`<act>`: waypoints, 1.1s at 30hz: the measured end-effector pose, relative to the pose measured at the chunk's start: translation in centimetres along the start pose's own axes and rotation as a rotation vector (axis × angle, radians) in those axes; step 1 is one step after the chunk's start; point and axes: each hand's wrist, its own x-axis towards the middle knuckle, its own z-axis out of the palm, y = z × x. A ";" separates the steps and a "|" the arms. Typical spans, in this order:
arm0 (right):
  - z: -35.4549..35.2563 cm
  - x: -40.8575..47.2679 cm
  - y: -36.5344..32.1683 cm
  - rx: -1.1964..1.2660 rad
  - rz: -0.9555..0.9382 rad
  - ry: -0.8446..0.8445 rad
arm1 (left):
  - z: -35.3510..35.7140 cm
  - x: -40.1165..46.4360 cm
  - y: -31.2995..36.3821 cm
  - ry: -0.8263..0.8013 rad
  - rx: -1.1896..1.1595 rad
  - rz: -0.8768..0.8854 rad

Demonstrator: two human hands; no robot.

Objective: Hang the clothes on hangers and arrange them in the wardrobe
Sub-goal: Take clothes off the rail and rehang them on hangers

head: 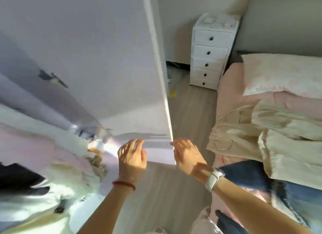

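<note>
Both hands at wardrobe door (104, 59): left hand (131, 157) w/ loose fingers flat on panel, right hand (187, 157) relaxed at door edge. Hung clothes (43, 146) blurred inside wardrobe at left; beige garment (252, 134) & jeans (278, 186) on bed (231, 87).

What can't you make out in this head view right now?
- Wardrobe interior: hidden behind the white wardrobe door.
- Hanging clothes at left: motion-blurred, hangers unreadable.
- Blue denim jeans on the pink bed: cut off by the edge.
- Left hand, right hand: door contact unclear.
</note>
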 end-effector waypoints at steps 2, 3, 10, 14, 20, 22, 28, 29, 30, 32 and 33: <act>2.2 2.0 -5.8 0.020 -0.123 -0.034 | -3.5 -1.6 -5.5 0.057 0.013 -0.101; 3.1 3.1 -8.7 0.027 -0.184 -0.052 | -5.2 -2.5 -8.0 0.059 0.026 -0.192; 6.8 10.3 -26.0 0.138 -0.476 -0.076 | -16.9 -5.0 -21.8 0.269 0.105 -0.504; 7.3 15.2 -33.4 0.208 -0.529 -0.072 | -22.1 -2.6 -26.2 0.448 0.115 -0.531; 6.9 25.3 -43.6 0.398 -0.557 0.006 | -27.5 4.3 -31.2 0.666 0.228 -0.475; 6.8 28.8 -46.4 0.472 -0.553 0.029 | -28.9 7.1 -33.0 0.587 0.284 -0.492; 8.0 36.2 -53.2 0.509 -0.611 -0.080 | -27.9 11.1 -38.0 0.342 0.254 -0.600; 8.3 37.0 -54.0 0.465 -0.625 -0.107 | -27.7 11.0 -38.3 0.354 0.265 -0.592; 8.5 37.6 -54.6 0.392 -0.629 -0.119 | -27.6 10.9 -38.4 0.378 0.260 -0.589; 8.8 38.5 -55.3 0.247 -0.623 -0.113 | -27.5 10.7 -38.6 0.410 0.244 -0.598; 8.9 38.9 -55.5 0.200 -0.630 -0.104 | -27.5 10.6 -38.7 0.411 0.248 -0.604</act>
